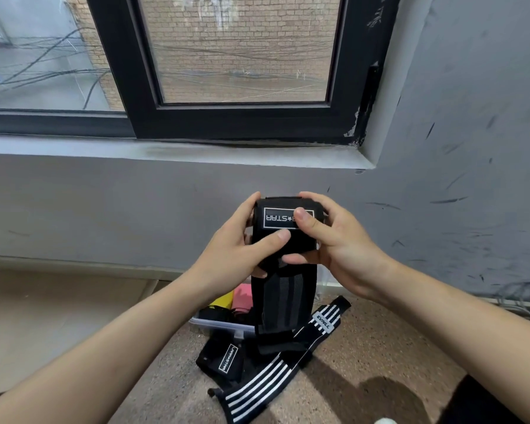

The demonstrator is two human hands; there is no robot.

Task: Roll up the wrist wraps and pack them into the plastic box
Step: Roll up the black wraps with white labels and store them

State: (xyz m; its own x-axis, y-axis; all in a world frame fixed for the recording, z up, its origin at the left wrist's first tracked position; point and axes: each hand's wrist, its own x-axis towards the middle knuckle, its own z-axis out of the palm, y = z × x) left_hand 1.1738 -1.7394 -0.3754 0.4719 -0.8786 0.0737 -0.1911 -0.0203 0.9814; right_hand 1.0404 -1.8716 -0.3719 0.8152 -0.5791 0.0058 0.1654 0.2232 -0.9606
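I hold a black wrist wrap (280, 240) up in front of me, its top end partly rolled, a white-framed label facing me. My left hand (242, 243) grips the roll from the left, thumb across its front. My right hand (328, 237) grips it from the right, thumb on the label. The wrap's loose grey-striped tail (283, 301) hangs down over the plastic box (218, 324) on the floor. A rolled black wrap (224, 359) lies in front of the box. A black wrap with white stripes (276, 371) lies unrolled beside it.
The clear box holds pink, yellow and black items (240, 296). It stands on a speckled floor against a grey wall under a dark-framed window (242, 117). Cables (520, 298) lie by the wall at right. A pale floor strip runs at left.
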